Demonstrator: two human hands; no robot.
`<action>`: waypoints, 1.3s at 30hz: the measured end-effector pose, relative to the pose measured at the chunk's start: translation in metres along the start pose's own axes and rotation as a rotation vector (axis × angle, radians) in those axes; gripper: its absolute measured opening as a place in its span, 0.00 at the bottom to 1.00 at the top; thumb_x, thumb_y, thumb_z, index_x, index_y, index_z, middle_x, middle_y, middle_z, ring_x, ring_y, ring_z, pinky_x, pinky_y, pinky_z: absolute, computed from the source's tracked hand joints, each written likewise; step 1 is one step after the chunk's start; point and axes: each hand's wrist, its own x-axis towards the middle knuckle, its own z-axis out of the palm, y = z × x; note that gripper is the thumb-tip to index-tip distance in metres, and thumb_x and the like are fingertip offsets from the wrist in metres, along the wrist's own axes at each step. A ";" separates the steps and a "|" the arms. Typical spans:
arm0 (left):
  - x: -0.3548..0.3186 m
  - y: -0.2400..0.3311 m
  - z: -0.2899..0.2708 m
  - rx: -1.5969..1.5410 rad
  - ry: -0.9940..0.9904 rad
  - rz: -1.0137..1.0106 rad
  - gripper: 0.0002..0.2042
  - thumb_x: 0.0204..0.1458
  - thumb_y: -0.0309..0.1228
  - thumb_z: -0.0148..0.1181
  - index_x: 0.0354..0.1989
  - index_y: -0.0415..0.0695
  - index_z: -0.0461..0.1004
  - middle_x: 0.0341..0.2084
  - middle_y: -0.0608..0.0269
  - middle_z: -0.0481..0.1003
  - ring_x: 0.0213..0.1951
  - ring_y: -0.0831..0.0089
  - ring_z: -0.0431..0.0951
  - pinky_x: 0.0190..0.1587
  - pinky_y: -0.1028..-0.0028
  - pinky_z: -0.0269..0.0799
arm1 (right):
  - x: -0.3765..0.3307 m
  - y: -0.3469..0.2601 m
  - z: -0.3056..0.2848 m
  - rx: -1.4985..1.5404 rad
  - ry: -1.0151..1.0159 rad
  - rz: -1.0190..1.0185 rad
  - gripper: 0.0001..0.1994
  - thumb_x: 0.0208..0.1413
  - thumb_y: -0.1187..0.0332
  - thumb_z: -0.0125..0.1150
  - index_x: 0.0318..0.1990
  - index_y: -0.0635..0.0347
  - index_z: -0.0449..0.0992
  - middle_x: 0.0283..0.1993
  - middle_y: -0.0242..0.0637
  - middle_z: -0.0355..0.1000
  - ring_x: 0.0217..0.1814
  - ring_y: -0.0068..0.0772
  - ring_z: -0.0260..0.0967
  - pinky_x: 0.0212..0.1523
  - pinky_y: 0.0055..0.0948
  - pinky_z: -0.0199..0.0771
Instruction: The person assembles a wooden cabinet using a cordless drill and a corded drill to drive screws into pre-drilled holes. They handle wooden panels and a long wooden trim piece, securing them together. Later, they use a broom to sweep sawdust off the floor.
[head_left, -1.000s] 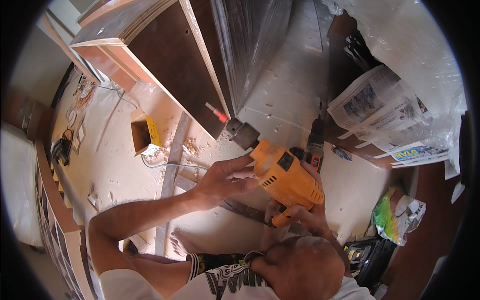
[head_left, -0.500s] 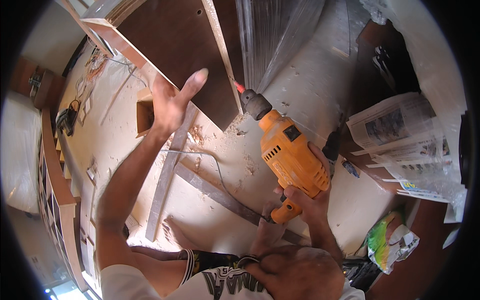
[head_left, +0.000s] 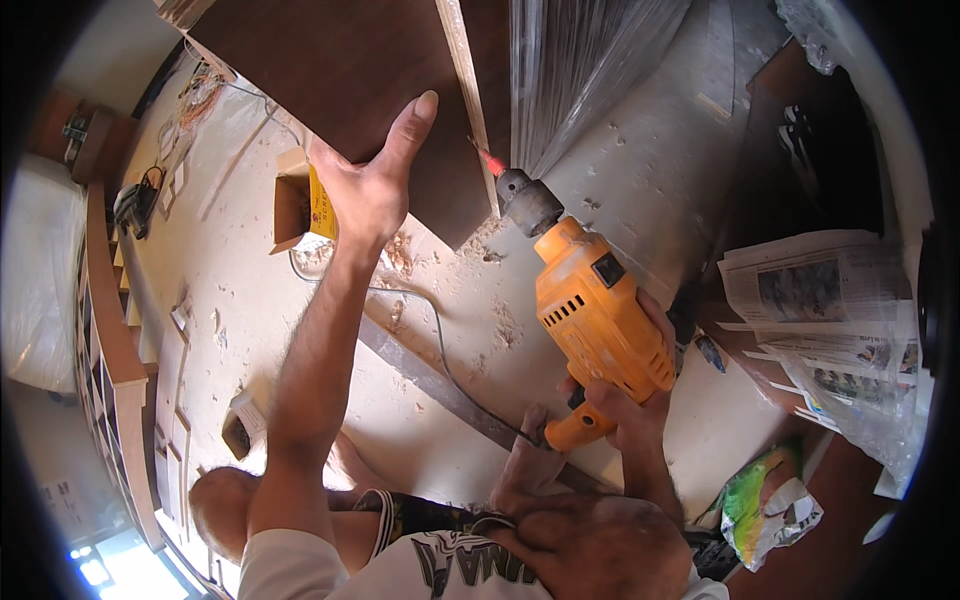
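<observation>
Right grip (head_left: 628, 405) is clasping drill (head_left: 600, 300); left grip (head_left: 368, 190), closure unclear, at brown panel (head_left: 350, 75), 11 o'clock; likely aligning bit (head_left: 491, 162), needing steadiness.

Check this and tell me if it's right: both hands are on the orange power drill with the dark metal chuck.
Wrong on the left hand: the head view shows it at the edge of the dark brown wooden panel. Only the right hand is on the orange power drill with the dark metal chuck.
</observation>
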 end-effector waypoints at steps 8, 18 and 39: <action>-0.001 0.005 0.007 -0.086 0.023 -0.025 0.11 0.52 0.28 0.74 0.39 0.36 0.80 0.34 0.63 0.81 0.35 0.75 0.80 0.43 0.75 0.76 | 0.000 0.001 -0.006 0.008 -0.019 -0.016 0.48 0.45 0.81 0.68 0.74 0.59 0.48 0.66 0.48 0.61 0.56 0.44 0.75 0.45 0.39 0.89; -0.002 0.006 0.004 -0.146 0.030 -0.136 0.13 0.52 0.28 0.74 0.43 0.38 0.80 0.36 0.63 0.81 0.37 0.74 0.80 0.43 0.75 0.77 | 0.004 0.001 -0.001 0.028 -0.021 0.001 0.47 0.45 0.79 0.65 0.73 0.58 0.47 0.63 0.49 0.61 0.51 0.42 0.76 0.41 0.38 0.88; 0.001 0.006 -0.001 -0.091 -0.007 -0.144 0.12 0.49 0.25 0.75 0.41 0.36 0.81 0.35 0.60 0.82 0.37 0.72 0.82 0.44 0.74 0.79 | -0.005 0.012 0.011 -0.160 0.031 0.031 0.47 0.43 0.78 0.68 0.72 0.64 0.48 0.64 0.47 0.59 0.63 0.38 0.65 0.61 0.37 0.72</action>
